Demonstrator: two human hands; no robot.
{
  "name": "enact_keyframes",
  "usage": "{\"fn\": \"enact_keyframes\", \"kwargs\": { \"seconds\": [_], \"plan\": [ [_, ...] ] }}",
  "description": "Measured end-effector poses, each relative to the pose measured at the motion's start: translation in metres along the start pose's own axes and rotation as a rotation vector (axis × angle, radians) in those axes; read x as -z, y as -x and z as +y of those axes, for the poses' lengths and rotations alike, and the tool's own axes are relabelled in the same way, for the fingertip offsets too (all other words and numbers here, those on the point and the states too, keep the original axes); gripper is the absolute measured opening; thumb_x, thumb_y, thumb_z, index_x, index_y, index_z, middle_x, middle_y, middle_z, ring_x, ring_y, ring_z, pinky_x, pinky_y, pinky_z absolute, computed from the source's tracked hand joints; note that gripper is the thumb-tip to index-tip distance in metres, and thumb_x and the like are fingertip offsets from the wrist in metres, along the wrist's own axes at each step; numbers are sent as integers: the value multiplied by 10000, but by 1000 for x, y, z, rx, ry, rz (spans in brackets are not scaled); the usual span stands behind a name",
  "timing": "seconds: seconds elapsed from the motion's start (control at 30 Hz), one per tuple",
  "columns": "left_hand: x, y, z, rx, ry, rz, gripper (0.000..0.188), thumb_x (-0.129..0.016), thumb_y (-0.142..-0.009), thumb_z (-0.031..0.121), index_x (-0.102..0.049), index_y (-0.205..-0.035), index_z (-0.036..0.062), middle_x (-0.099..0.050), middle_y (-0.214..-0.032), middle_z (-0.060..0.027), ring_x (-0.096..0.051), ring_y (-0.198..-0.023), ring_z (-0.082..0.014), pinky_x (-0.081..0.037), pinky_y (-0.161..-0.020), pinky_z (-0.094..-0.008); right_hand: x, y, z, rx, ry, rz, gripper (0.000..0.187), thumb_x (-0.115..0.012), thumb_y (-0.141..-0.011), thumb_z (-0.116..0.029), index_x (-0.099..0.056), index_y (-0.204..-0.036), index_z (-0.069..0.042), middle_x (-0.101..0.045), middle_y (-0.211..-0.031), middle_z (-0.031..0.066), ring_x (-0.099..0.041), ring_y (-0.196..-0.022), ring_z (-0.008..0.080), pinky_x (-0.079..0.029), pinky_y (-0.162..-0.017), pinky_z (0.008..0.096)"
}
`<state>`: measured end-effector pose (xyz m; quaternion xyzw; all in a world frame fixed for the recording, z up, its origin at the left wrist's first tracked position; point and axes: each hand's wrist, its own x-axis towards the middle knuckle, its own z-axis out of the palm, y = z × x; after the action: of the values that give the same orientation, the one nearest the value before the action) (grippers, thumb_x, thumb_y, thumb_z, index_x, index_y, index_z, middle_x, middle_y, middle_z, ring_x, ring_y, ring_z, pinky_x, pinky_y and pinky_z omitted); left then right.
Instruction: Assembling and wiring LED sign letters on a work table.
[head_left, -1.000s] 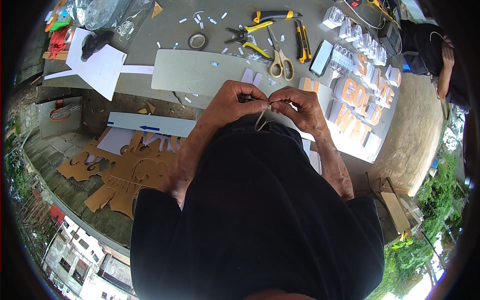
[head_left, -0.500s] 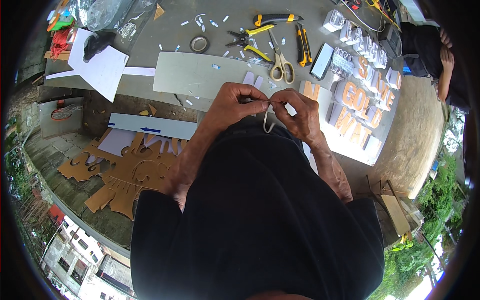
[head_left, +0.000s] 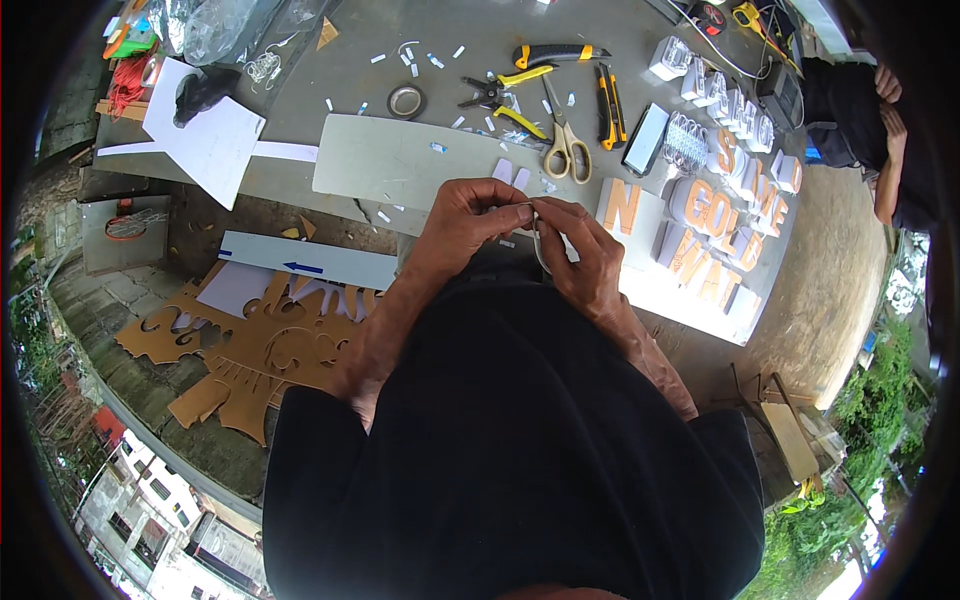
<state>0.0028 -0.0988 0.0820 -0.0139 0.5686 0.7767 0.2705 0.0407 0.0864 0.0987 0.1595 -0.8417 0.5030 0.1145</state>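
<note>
Currently, one thin pale wire, at the hands, over the near edge of the table; left hand, thumb and forefinger closed in a pinch on its upper end; right hand, fingers curled and closed on it too, close beside the left fingertips, thumb partly hidden; change noted: the wire's loop, hanging free between the hands half a second ago, now runs down against the right fingers, which suggests a shifted grip rather than a release; grey panel, along the near edge; scissors, beyond the hands, farther from that edge; yellow-handled pliers, beside the scissors, towards the far edge; block letters, orange-faced, by the near right corner.
</note>
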Motion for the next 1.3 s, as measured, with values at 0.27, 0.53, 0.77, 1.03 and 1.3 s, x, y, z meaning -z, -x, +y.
{"fn": "enact_keyframes", "kwargs": {
  "seconds": [0.27, 0.53, 0.77, 1.03, 1.3],
  "plan": [
    [1, -1, -19, -18, 104, 47, 134, -713, -924, 90, -739, -996, -21, -727, -851, -57, -595, -703, -82, -468, -631, -232, -4, 3, 4, -26, 29, -80, 333, -673, -867, 68, -653, -1196, 18, -684, -1122, 201, -711, -962, 329, -591, -787, 384],
    [3, -7, -12, 38, 199, 11, 203, -682, -948, 143, -749, -1059, -14, -746, -885, -69, -638, -733, -108, -508, -639, -261, 5, -13, 11, -240, -104, -70, 203, -719, -892, -20, -701, -1093, 5, -736, -976, 136, -734, -816, 207, -579, -702, 323],
    [1, -6, -12, 126, 129, 77, 197, -679, -946, 155, -761, -1064, 20, -748, -932, -60, -670, -836, -117, -532, -675, -272, 1, -12, 15, -188, 9, -82, 163, -722, -885, -9, -705, -1047, -5, -720, -933, 129, -727, -771, 233, -569, -626, 321],
    [5, -2, -19, 222, 153, 121, 176, -684, -947, 149, -759, -1050, 27, -735, -953, -41, -659, -912, -116, -540, -725, -292, -6, -4, 17, -185, 4, -105, 187, -732, -864, -14, -701, -1048, -14, -709, -984, 132, -721, -772, 257, -566, -624, 348],
    [3, -4, -20, 193, -276, 214, 199, -773, -850, 170, -778, -944, -6, -747, -819, -52, -668, -762, -103, -543, -691, -263, -11, 1, 37, 44, 230, -150, 168, -716, -812, 3, -689, -973, -39, -655, -889, 104, -674, -811, 303, -559, -676, 398]
  ]
}}
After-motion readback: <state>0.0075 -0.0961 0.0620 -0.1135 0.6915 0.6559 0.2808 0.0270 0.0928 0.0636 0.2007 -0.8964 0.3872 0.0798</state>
